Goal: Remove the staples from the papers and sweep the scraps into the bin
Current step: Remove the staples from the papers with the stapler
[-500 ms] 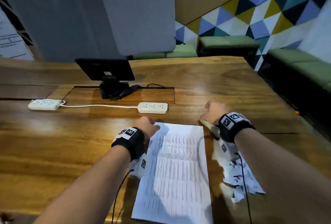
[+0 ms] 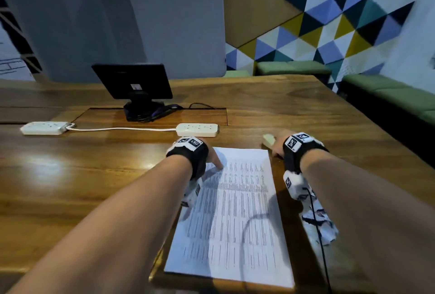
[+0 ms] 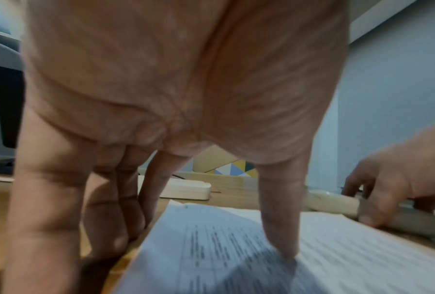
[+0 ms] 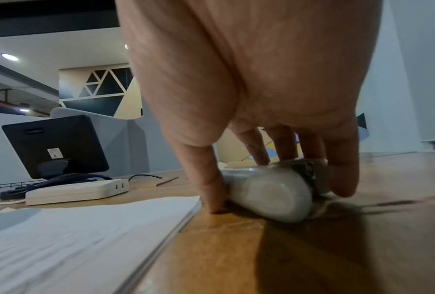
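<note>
Left hand (image 2: 209, 152) sat at the far left corner of the papers (image 2: 235, 211), one straight fingertip (image 3: 284, 246) pressing the top sheet down, other fingers on the tabletop (image 2: 82, 176) just beside the stack's edge. Papers lay flat, long axis running away from the person, between the two hands. Right hand (image 2: 277, 145) was just off the far right corner, thumb and fingers curled round a pale staple remover (image 4: 271, 197) lying on the tabletop. The tool was touching or nearly touching the stack's edge; which, I could not tell. No staple visible. Torn scraps (image 2: 317, 223) lay under the right forearm. Judgement: right hand nearer the tool, so it works while left pins.
</note>
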The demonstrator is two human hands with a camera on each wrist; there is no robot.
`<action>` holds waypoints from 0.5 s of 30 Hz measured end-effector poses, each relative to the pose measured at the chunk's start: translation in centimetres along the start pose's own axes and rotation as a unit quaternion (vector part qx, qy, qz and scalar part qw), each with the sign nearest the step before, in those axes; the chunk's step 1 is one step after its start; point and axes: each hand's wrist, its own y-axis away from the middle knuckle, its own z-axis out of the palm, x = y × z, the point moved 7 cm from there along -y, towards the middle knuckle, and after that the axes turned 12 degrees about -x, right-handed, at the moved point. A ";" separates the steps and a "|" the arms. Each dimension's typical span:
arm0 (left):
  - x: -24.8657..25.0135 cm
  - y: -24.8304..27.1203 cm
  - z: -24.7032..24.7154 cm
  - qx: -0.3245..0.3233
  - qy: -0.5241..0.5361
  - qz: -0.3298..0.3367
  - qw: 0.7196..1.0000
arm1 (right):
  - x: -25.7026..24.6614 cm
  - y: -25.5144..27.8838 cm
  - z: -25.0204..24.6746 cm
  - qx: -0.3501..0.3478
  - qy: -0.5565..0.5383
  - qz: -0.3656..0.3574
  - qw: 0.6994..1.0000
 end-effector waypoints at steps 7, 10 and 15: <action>1.1 2.1 -0.1 -0.009 -0.007 0.006 1.000 | 1.4 1.7 0.2 0.020 -0.088 -0.010 0.996; 0.2 0.7 0.9 -0.017 0.014 -0.004 1.000 | 1.8 1.9 0.3 0.031 -0.121 -0.022 0.992; -0.4 0.4 1.3 0.035 0.098 0.004 0.995 | 2.0 3.5 0.1 0.046 -0.142 -0.031 0.988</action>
